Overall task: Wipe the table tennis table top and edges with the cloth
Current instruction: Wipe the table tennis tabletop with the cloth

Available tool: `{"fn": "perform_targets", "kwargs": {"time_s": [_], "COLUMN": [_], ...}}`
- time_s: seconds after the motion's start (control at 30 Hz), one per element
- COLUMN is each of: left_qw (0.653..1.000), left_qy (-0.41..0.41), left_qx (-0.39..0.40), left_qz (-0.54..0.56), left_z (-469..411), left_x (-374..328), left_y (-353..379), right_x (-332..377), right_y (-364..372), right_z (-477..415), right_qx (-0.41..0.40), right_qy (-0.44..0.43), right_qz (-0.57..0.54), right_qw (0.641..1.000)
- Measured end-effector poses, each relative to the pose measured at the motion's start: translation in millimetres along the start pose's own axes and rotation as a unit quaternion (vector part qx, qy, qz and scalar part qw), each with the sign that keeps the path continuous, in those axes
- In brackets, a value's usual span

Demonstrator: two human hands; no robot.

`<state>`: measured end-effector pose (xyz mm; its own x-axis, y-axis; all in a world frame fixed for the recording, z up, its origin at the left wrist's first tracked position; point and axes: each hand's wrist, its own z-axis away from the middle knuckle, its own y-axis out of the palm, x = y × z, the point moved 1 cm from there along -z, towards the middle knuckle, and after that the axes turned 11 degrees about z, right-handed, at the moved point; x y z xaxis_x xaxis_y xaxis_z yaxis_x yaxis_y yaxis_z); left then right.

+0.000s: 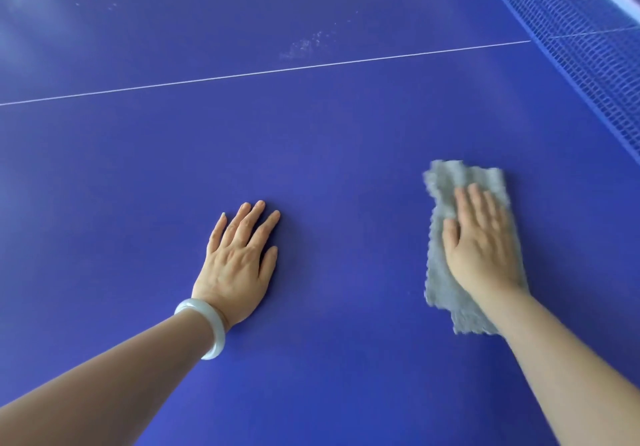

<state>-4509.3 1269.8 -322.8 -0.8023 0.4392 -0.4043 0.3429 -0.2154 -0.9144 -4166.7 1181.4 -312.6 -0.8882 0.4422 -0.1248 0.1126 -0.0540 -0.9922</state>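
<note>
Right hand flat on the cloth — left hand spread, empty, pressing the table.

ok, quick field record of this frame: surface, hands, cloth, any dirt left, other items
surface: blue table top, white centre line
left hand: flat on the table, palm down, holding nothing
right hand: pressed flat on the grey cloth
cloth: spread on the table near the net, slightly blurred
dirt: whitish smudges beyond the line, away from the cloth
other: pale bangle on the left wrist
</note>
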Motion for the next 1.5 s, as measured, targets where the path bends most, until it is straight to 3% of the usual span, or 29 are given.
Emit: {"fn": "perform_targets", "kwargs": {"time_s": [0.07,0.13,0.2,0.27,0.33,0.4,0.5,0.57,0.73,0.9,1.03,1.1,1.17,1.27,1.33,1.4,1.43,1.5], "left_qw": [1.000,1.000,1.000,1.000,1.000,1.000,1.000,1.000,0.997,0.995,0.999,1.000,1.000,1.000,1.000,1.000,1.000,1.000], "left_qy": [-0.002,0.000,-0.001,0.000,0.000,0.001,-0.001,-0.003,0.018,0.079,0.049,0.025,-0.002,-0.013,-0.016,-0.022,-0.023,-0.023], "left_qx": [-0.003,-0.001,0.001,0.001,0.004,0.006,0.003,0.002,-0.018,-0.011,0.009,-0.001,-0.002,-0.001,-0.001,-0.004,-0.004,-0.009], "left_qz": [-0.005,-0.011,-0.014,-0.013,-0.014,-0.017,-0.020,-0.027,-0.074,-0.052,-0.019,-0.017,-0.011,-0.017,-0.018,-0.016,-0.014,-0.009], "left_z": [0,0,0,0,-1,-1,-1,-2,-10,-76,-147,-174,-185,-185,-183,-187,-188,-188], "left_x": [1,0,0,0,-1,0,-1,-2,-9,-66,-113,-127,-132,-132,-132,-134,-136,-137], "left_y": [0,0,-1,-2,-2,-1,0,1,1,15,44,57,63,67,64,61,61,61], "right_x": [23,79,139,160,130,80,11,4,12,10,6,3,2,-18,-41,-63,-70,-62], "right_y": [-2,-6,-6,-8,-8,-2,-2,0,-3,-3,0,2,3,6,4,5,5,5], "right_z": [-8,7,37,55,30,-13,-71,-82,-79,-79,-80,-79,-77,-92,-131,-188,-215,-247], "right_qx": [0.020,0.003,-0.039,-0.039,-0.042,-0.059,-0.009,0.016,0.020,0.040,0.029,0.018,0.007,-0.002,-0.008,-0.006,0.004,0.022], "right_qy": [0.131,0.108,-0.068,-0.261,-0.350,-0.300,-0.071,-0.002,-0.005,-0.018,-0.038,-0.092,-0.202,-0.412,-0.475,-0.357,-0.240,-0.042], "right_qz": [-0.020,-0.031,-0.049,-0.056,-0.055,-0.029,-0.004,0.008,0.017,0.035,0.029,0.014,0.015,0.028,0.053,0.041,0.025,0.006], "right_qw": [0.991,0.994,0.996,0.963,0.934,0.952,0.997,1.000,1.000,0.998,0.998,0.996,0.979,0.911,0.878,0.933,0.970,0.999]}}
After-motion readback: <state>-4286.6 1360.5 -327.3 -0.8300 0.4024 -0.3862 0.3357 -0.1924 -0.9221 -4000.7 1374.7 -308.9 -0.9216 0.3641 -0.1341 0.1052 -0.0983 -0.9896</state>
